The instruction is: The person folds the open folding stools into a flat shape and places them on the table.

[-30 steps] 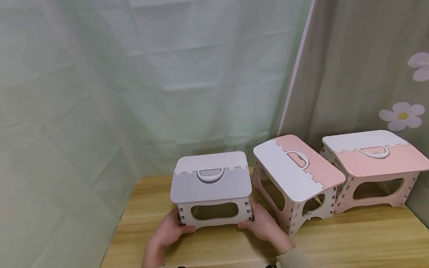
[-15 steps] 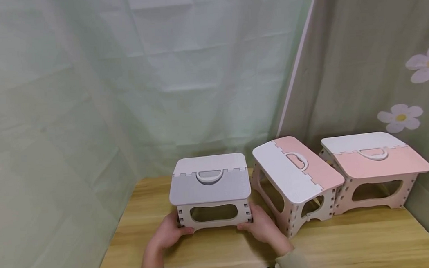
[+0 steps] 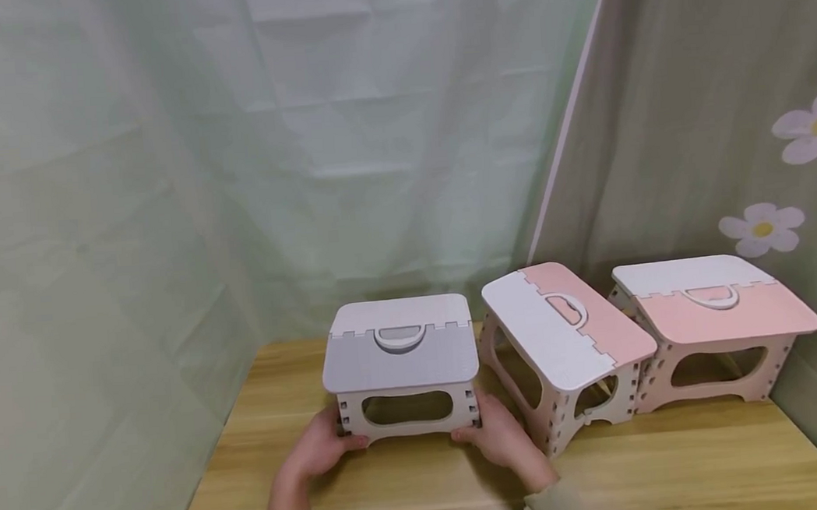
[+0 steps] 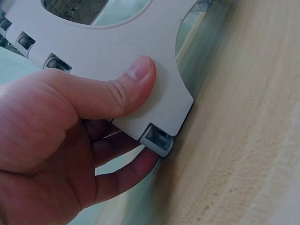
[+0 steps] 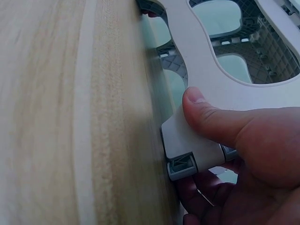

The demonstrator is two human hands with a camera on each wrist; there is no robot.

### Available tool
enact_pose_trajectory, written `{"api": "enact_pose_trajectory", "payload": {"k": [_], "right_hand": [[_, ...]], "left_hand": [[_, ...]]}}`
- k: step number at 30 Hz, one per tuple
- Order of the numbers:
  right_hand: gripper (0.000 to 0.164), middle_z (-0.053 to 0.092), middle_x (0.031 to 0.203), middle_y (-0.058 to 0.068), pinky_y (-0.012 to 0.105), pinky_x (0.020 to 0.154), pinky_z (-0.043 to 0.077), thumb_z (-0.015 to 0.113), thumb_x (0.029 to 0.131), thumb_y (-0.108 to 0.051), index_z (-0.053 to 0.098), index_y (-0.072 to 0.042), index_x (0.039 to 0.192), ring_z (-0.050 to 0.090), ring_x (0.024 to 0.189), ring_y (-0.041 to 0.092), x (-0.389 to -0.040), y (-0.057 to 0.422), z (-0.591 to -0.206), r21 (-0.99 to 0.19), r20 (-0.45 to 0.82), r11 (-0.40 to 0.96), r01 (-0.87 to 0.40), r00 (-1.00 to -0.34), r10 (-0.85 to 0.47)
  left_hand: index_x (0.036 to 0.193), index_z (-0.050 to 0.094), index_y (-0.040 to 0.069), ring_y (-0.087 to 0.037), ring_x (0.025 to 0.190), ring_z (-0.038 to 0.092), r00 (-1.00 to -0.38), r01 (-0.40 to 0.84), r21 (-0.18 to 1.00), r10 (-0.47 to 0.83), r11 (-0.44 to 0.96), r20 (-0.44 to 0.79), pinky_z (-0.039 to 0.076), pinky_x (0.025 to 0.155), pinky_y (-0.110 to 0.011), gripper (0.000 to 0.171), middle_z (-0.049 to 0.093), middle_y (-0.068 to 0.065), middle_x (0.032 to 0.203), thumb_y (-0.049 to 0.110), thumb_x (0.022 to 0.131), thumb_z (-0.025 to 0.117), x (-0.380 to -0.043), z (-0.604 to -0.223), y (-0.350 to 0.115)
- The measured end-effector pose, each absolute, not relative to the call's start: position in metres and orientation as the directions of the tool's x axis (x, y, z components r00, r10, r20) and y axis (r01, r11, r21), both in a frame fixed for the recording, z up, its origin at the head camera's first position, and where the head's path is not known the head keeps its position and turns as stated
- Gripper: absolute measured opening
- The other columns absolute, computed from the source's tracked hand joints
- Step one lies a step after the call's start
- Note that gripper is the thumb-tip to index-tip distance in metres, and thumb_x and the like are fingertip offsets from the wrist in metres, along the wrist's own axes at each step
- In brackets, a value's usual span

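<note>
A grey and white folding step stool (image 3: pixel 401 361) stands unfolded on the wooden table, its top level and its handle flat in the middle. My left hand (image 3: pixel 318 445) grips the stool's lower left front corner. In the left wrist view the thumb presses the white front panel (image 4: pixel 159 89) and the other fingers curl behind the leg's edge. At the lower right front corner my right hand (image 3: pixel 498 434) holds the leg the same way, thumb on the panel (image 5: pixel 206 126) in the right wrist view, fingers partly hidden behind it.
Right of the grey stool, a pink and white folding stool (image 3: pixel 568 331) stands turned at an angle. Another pink and white stool (image 3: pixel 717 306) stands beside it at far right. Pale curtains (image 3: pixel 388 147) hang behind and left of the wooden table (image 3: pixel 253 467).
The hands keep their grip on the grey stool, which stays in place. Only a slight shift of the head view shows.
</note>
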State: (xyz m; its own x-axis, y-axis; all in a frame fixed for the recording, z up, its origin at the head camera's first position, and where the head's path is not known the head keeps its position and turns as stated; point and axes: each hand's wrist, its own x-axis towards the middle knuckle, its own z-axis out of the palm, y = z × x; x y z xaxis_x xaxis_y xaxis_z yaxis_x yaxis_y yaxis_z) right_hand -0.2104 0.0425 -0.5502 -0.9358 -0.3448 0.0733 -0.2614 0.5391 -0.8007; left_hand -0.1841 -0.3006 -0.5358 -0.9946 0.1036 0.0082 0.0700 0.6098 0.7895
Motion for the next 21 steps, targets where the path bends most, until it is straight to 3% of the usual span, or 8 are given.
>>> {"api": "enact_pose_trajectory", "payload": {"k": [21], "right_hand": [[0.062, 0.066, 0.119, 0.008, 0.05, 0.099, 0.048, 0.091, 0.086, -0.023, 0.056, -0.004, 0.134, 0.059, 0.115, 0.029, -0.2125, 0.0425, -0.55, -0.792, 0.094, 0.545, -0.276, -0.937, -0.338]], "left_hand": [[0.123, 0.066, -0.004, -0.023, 0.105, 0.068, -0.994, 0.077, 0.778, 0.106, 0.624, 0.013, 0.054, 0.098, -0.048, 0.054, 0.075, -0.009, 0.114, 0.013, 0.081, 0.095, -0.1835, -0.5315, -0.2983]]}}
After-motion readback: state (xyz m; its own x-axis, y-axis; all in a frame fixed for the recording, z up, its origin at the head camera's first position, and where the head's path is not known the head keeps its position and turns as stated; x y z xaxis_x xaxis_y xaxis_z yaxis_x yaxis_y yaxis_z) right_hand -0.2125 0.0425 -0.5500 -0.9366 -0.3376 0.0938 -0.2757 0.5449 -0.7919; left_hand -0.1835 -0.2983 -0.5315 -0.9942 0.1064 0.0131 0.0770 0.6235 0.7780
